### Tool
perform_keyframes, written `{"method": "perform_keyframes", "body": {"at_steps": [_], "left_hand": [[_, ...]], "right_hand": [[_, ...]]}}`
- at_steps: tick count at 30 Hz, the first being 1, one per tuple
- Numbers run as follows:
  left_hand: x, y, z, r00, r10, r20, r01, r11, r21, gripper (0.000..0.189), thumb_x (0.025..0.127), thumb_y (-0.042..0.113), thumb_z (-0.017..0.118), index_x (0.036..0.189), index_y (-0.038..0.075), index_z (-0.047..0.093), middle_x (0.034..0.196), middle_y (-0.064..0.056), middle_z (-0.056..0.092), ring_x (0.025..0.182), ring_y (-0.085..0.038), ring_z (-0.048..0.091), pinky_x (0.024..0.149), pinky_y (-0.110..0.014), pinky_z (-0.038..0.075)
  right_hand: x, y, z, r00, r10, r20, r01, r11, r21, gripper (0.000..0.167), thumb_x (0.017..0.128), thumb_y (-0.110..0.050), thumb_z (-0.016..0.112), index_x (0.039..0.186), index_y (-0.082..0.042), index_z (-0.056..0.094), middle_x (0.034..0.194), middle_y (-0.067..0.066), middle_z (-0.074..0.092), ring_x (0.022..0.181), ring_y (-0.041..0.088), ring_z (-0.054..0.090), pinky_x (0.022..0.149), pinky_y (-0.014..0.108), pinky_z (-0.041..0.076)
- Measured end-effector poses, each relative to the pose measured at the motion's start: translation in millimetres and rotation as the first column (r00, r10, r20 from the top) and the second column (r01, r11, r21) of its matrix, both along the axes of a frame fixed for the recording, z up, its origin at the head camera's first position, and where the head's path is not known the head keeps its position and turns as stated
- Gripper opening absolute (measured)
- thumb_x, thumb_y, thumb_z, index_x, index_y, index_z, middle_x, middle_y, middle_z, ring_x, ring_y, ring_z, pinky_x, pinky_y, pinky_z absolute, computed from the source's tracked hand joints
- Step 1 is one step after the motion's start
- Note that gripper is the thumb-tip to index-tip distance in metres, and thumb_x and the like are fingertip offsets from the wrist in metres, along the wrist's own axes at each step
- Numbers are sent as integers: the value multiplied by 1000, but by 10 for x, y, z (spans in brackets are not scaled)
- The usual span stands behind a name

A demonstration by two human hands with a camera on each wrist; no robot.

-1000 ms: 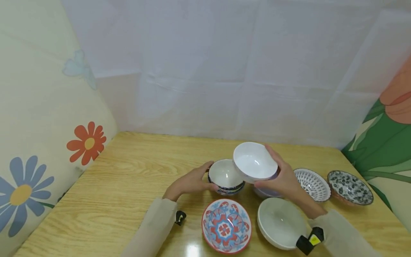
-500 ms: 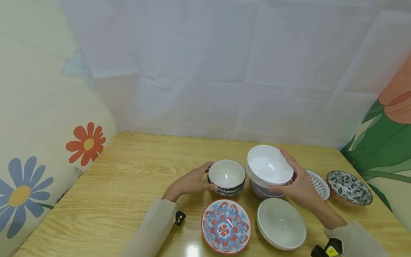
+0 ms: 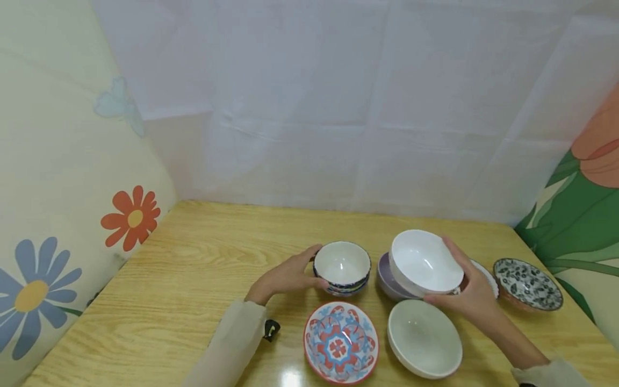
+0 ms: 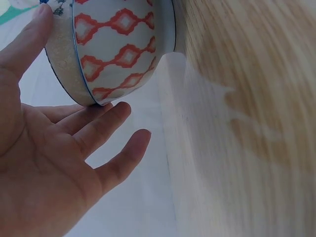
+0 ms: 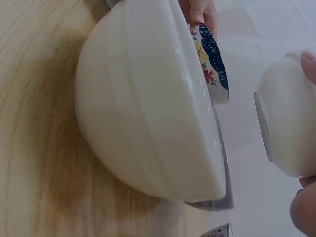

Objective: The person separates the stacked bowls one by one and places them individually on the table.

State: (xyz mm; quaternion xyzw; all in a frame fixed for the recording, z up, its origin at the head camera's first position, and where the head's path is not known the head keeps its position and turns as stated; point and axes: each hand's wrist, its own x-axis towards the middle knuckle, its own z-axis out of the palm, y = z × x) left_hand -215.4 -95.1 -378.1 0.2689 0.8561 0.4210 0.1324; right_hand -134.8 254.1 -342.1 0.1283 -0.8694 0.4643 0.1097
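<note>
In the head view my left hand [image 3: 287, 278] grips the side of a small stack of nested bowls [image 3: 341, 263] on the table. The left wrist view shows thumb and fingertips at the upper rim, above a bowl [image 4: 118, 42] with red diamond patterns. My right hand [image 3: 471, 293] pinches a plain white bowl [image 3: 425, 263] between thumb and fingers, tilted and raised off the table. Beneath and behind it sits a purple bowl [image 3: 388, 280], partly covered. The right wrist view has the white bowl [image 5: 290, 118] at the right edge, apart from the large cream bowl [image 5: 153, 108].
A red-and-blue patterned bowl [image 3: 340, 343] stands at the front, left of the cream bowl [image 3: 424, 338]. At right are a dark leaf-patterned bowl [image 3: 528, 284] and a white bowl [image 3: 489, 277] mostly hidden by my right hand. White cloth [image 3: 300, 107] hangs behind the table.
My right hand has carried the white bowl rightward and slightly down, away from the nested stack and over the purple bowl. The left hand and stack have stayed put.
</note>
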Motion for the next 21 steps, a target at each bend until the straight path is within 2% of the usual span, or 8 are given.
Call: {"method": "perform_keyframes", "body": {"at_steps": [2,6,9,10,15,21], "left_hand": [[6,1,-3,1000,2,6,-2,1000,2,83,82,33,75,148,9,31,146,-15,44,136,-33,39,110,-53,33],[13,2,-1,1000,11,10,-11,1000,-3,83,81,33,76,148,10,31,146,-15,43,137,-33,38,111,-53,32],[9,2,2,1000,12,7,-12,1000,-5,84,81,33,76,148,10,30,146,-15,43,137,-32,38,111,-53,33],[8,2,2,1000,11,7,-11,1000,-6,84,81,34,76,148,11,30,146,-14,43,137,-32,38,111,-53,33],[13,2,6,1000,9,7,-8,1000,-8,84,81,34,76,149,12,30,146,-14,43,137,-32,39,111,-52,33],[14,9,7,1000,2,4,-2,1000,-8,83,82,33,75,148,12,30,146,-13,43,137,-32,38,110,-52,34]], "right_hand": [[28,41,-28,1000,-17,7,18,1000,-4,112,67,-1,84,154,-24,17,158,17,18,128,-5,34,89,-2,34],[77,125,-74,998,-53,22,53,999,4,111,69,-3,83,154,-26,15,159,12,17,125,-8,34,88,-2,34],[111,190,-103,997,-71,20,71,997,12,111,70,-3,83,154,-28,14,160,2,16,125,-12,31,88,-3,33],[124,210,-111,997,-76,19,76,997,15,112,70,-3,83,153,-29,13,160,-3,16,121,-17,29,89,-3,32],[164,306,-174,996,-93,5,93,996,16,113,69,1,82,154,-29,14,156,-18,17,119,-20,27,87,-4,31],[235,401,-259,996,-93,-2,93,996,-6,114,68,7,80,154,-26,13,151,-22,21,114,-22,30,87,-4,32]]}}
